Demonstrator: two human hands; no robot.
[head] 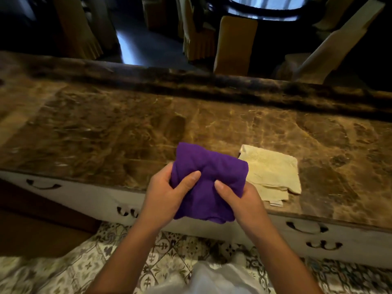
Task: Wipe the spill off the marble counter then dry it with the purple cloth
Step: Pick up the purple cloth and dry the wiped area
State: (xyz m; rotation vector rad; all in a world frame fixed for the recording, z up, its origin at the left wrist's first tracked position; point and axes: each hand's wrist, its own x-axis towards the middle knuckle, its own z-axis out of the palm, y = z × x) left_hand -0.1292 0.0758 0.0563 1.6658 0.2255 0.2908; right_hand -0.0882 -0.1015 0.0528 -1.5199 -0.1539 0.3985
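Gripping purple cloth [209,179], both hands.

Dim rm: patterned tile floor [70,270], covered chairs [233,45], bright window [265,2].

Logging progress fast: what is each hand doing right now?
Left hand: closed on the purple cloth.
Right hand: closed on the same purple cloth.

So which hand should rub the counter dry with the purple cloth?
Probably the left hand. Both hands grip the bunched purple cloth, but the folded cream cloth lies beside the right hand, while the brown marble counter is bare leftward.
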